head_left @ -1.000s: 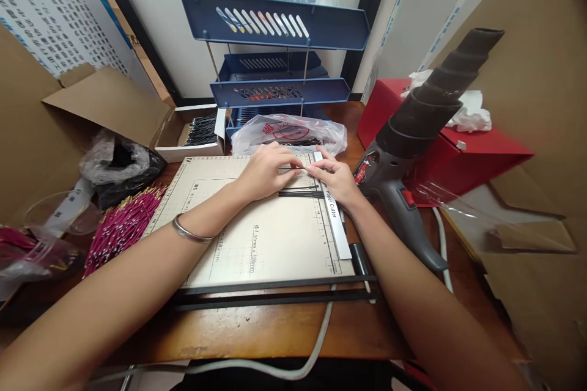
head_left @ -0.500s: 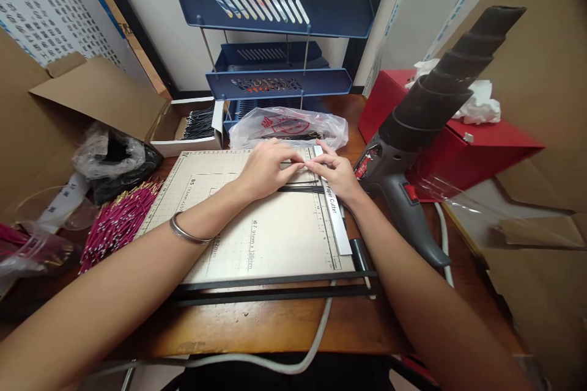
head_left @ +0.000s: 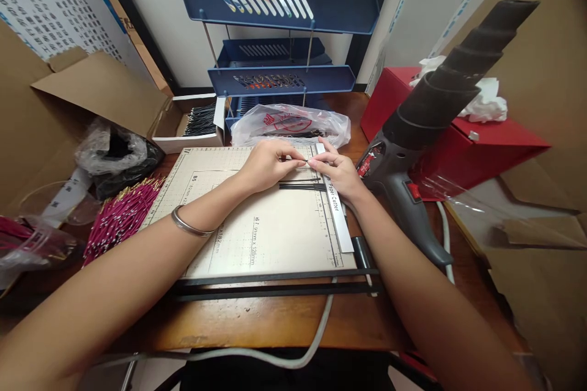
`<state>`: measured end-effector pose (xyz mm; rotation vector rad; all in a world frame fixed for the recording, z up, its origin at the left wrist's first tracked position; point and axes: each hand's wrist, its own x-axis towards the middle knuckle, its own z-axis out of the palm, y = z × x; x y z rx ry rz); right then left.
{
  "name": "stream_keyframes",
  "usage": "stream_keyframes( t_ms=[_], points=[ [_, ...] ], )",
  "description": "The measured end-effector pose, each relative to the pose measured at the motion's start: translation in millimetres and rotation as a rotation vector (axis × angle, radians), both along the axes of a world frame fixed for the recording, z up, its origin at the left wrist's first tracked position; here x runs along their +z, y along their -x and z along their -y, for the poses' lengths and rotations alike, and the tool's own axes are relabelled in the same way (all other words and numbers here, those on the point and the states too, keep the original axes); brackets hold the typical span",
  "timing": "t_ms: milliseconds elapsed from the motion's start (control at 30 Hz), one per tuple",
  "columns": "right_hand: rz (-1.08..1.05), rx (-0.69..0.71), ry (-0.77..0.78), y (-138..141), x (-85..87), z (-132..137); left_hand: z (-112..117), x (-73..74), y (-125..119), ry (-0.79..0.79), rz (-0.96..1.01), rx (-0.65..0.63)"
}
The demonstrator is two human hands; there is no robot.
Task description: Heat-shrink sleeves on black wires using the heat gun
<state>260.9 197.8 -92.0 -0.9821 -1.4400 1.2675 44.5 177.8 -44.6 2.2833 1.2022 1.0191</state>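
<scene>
My left hand and my right hand meet fingertip to fingertip over the far part of a beige paper cutter board. Together they pinch a thin black strand held just above the board. More thin black strands lie flat on the board below my fingers, reaching the cutter's white ruler edge. A metal bangle sits on my left wrist.
A grey heat gun with a black ridged nozzle lies at the right, before a red box. A plastic bag and blue shelf rack stand behind. Magenta wires, a white box of black strands and cardboard lie left.
Both hands have lifted slightly off the board and drawn their fingertips together on one strand. The camera has tilted a little.
</scene>
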Motion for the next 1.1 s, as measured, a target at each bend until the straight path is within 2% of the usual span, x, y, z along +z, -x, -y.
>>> stream_keyframes(
  t_ms=[333, 1100],
  points=[
    [0.017, 0.001, -0.031, -0.1, 1.2, 0.6, -6.2, 2.4, 4.3, 0.069, 0.009, -0.019],
    [0.041, -0.012, -0.055, -0.4, 2.4, -0.3, -3.1, 0.0, 3.2, -0.046, -0.06, -0.019]
  ],
)
